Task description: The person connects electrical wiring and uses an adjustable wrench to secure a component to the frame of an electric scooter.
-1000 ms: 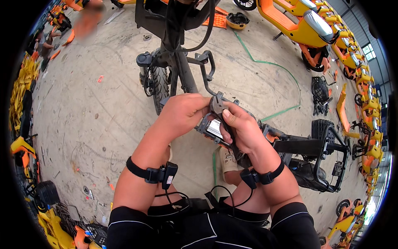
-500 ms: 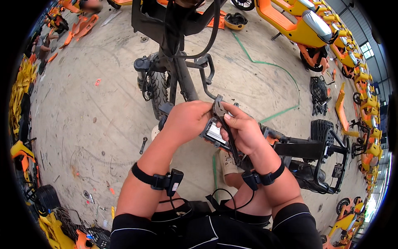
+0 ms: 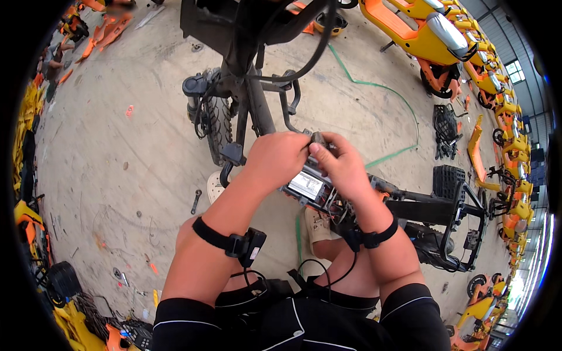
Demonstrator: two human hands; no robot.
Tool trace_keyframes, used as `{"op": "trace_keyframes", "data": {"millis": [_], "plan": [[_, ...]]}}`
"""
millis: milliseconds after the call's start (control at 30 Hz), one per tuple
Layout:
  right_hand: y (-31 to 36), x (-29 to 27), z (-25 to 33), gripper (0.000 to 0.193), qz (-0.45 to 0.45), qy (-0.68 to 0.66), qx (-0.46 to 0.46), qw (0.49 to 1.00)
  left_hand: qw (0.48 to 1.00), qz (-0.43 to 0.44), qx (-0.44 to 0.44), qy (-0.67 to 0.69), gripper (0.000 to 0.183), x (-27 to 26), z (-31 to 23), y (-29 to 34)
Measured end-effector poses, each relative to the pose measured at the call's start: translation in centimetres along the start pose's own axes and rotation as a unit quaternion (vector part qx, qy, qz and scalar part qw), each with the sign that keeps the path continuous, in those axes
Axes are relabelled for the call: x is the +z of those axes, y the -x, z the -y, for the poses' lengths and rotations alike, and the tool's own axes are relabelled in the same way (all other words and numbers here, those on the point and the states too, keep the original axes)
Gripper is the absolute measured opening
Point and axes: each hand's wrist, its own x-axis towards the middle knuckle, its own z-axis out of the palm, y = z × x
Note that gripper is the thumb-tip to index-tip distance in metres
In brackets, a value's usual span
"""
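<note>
My left hand point(image 3: 280, 155) and my right hand point(image 3: 342, 167) meet over a stripped black scooter frame point(image 3: 257, 105). Between them shows the dark metal head of the pliers point(image 3: 318, 139), which my right hand grips with the thumb on top; the handles are hidden from view. The left fingers are pinched together beside the pliers' head, and whatever they hold is hidden. Just below the hands, a silver box with a white label point(image 3: 305, 185) sits in the frame's open middle, with loose wires point(image 3: 335, 205) to its right.
The frame's knobby front wheel point(image 3: 219, 120) stands ahead on the left, its rear rack point(image 3: 462, 222) on the right. A wrench point(image 3: 196, 202) lies on the concrete floor. Yellow scooters point(image 3: 415, 41) line the right side. Loose orange panels point(image 3: 108, 32) lie far left.
The pliers have turned, so their long handles no longer show. Both hands have drawn closer together and a little upward, uncovering more of the silver box and the wires.
</note>
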Motion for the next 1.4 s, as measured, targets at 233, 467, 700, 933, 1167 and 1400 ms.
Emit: {"op": "trace_keyframes", "data": {"millis": [233, 467, 700, 933, 1167, 1400], "plan": [[-5.2, -4.5, -5.3, 0.049, -0.122, 0.021, 0.057, 0.991, 0.997, -0.025, -0.073, -0.019, 0.024, 0.7, 1.1, -1.0], [-9.3, -7.1, -13.1, 0.052, -0.06, 0.264, 0.171, 0.947, 0.992, -0.071, -0.107, 0.001, 0.023, -1.7, 2.6, -1.3], [-11.3, -6.8, -16.1, 0.048, -0.097, 0.21, 0.225, 0.947, 0.992, -0.063, -0.105, 0.003, 0.022, -1.0, 3.5, -2.1], [-11.6, -6.4, -16.3, 0.05, -0.121, 0.184, 0.255, 0.942, 0.993, -0.054, -0.101, 0.017, 0.021, -0.4, 3.7, -2.9], [-12.0, -5.6, -15.8, 0.051, -0.125, 0.198, 0.253, 0.939, 0.994, -0.049, -0.098, 0.009, 0.021, -0.8, 3.6, -3.1], [-12.2, -4.4, -15.3, 0.052, -0.145, 0.226, 0.247, 0.931, 0.994, -0.056, -0.091, 0.006, 0.02, -0.8, 3.5, -3.0]]}}
